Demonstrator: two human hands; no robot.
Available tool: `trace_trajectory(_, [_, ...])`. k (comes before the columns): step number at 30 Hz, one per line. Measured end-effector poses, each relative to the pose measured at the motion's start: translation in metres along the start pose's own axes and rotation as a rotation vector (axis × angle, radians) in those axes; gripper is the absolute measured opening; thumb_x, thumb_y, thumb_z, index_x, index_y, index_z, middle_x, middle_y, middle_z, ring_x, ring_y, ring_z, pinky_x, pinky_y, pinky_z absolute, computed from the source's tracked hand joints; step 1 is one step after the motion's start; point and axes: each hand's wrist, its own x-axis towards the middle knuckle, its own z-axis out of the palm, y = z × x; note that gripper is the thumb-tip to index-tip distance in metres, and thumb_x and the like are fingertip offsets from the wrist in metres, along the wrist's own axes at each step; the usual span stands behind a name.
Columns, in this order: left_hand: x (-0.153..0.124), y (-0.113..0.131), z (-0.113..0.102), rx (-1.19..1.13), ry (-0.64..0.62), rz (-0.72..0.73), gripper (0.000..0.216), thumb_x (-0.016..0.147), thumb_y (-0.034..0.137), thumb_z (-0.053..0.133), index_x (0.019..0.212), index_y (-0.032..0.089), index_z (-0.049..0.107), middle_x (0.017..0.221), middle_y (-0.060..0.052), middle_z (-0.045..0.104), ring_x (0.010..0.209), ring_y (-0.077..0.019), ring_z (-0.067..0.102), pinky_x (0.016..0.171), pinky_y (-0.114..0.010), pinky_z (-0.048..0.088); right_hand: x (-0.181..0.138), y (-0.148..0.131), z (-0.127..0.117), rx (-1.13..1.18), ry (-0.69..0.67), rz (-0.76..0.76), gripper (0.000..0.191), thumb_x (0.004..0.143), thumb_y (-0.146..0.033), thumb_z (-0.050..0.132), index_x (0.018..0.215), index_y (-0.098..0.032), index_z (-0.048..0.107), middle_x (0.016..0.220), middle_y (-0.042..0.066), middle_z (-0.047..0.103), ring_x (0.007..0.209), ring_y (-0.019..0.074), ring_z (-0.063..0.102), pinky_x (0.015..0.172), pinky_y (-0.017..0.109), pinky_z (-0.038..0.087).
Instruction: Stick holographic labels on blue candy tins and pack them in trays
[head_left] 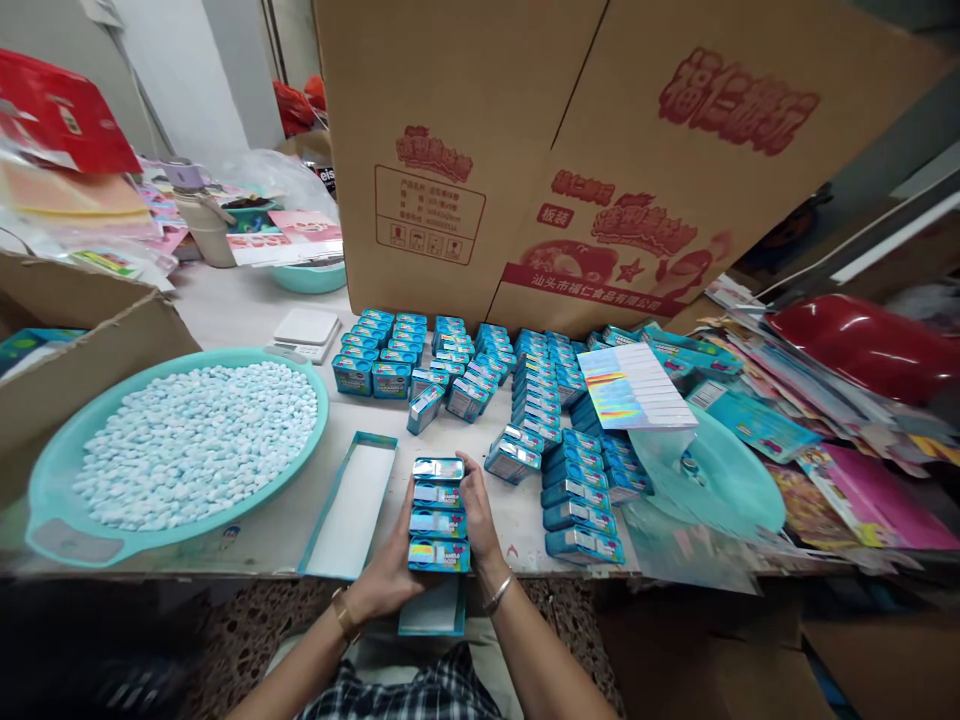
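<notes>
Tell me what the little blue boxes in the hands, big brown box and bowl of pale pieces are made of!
Little blue boxes: perhaps shiny metal, as their tops catch bright reflections, though glossy card is possible.
Big brown carton: probably matte cardboard, from its dull tan panels.
Turquoise basin: probably smooth plastic, from its even colour and rounded rim.

A beige bottle (210, 230) stands left of the large cardboard carton (517, 110)

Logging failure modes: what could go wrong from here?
The four tins are held as a row between the left hand and right hand; an uneven squeeze could drop one.
The open box at their near end juts past the edge of the table and might tip.
The bowl of candies sits near the front edge; a bump might spill some.
</notes>
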Motion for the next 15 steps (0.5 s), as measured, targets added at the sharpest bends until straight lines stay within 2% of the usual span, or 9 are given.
trace_trajectory(2, [0.003, -0.003, 0.0, 0.021, 0.002, -0.002, 0.134, 0.072, 0.027, 0.083, 0.155, 0.03, -0.022, 0.166, -0.014, 0.015, 0.151, -0.0378, 0.019, 0.122, -0.054, 0.026, 0.003, -0.004, -0.002, -0.04, -0.035, 0.01, 0.05, 0.09, -0.058, 0.055, 0.129, -0.027, 0.052, 0.105, 0.001, 0.068, 0.096, 0.0206, 0.065, 0.084, 0.032, 0.052])
trace_trajectory(5, [0.013, -0.008, 0.002, 0.066, 0.047, 0.027, 0.132, 0.072, 0.028, 0.083, 0.156, 0.028, -0.018, 0.167, -0.014, 0.01, 0.152, -0.0372, 0.014, 0.124, -0.055, 0.018, 0.02, -0.01, -0.008, -0.156, 0.002, 0.007, 0.038, 0.088, -0.054, 0.058, 0.108, -0.022, 0.062, 0.098, 0.001, 0.068, 0.092, 0.0201, 0.063, 0.086, 0.03, 0.05])
trace_trajectory(7, [0.022, -0.01, 0.005, 0.067, 0.082, 0.039, 0.129, 0.073, 0.029, 0.082, 0.157, 0.027, -0.015, 0.167, -0.014, 0.006, 0.152, -0.037, 0.012, 0.124, -0.055, 0.015, 0.035, -0.011, -0.012, -0.18, 0.021, 0.023, 0.036, 0.087, -0.053, 0.058, 0.102, -0.021, 0.062, 0.092, 0.001, 0.067, 0.089, 0.02, 0.062, 0.084, 0.03, 0.05])
trace_trajectory(11, [0.03, -0.017, 0.01, 0.042, 0.101, 0.045, 0.125, 0.077, 0.028, 0.078, 0.156, 0.028, -0.019, 0.168, -0.013, 0.002, 0.153, -0.0346, 0.01, 0.124, -0.053, 0.015, 0.051, -0.009, -0.019, -0.118, -0.041, 0.061, 0.041, 0.089, -0.047, 0.052, 0.12, -0.021, 0.057, 0.096, 0.001, 0.069, 0.085, 0.0197, 0.065, 0.079, 0.031, 0.052])
trace_trajectory(15, [0.024, -0.027, 0.01, 0.15, 0.107, 0.046, 0.118, 0.079, 0.022, 0.073, 0.157, 0.031, -0.015, 0.168, -0.01, -0.004, 0.154, -0.033, 0.001, 0.125, -0.053, 0.008, 0.051, -0.002, -0.022, -0.109, -0.068, 0.014, 0.041, 0.089, -0.043, 0.054, 0.124, -0.023, 0.056, 0.111, 0.002, 0.068, 0.089, 0.0188, 0.065, 0.081, 0.029, 0.051])
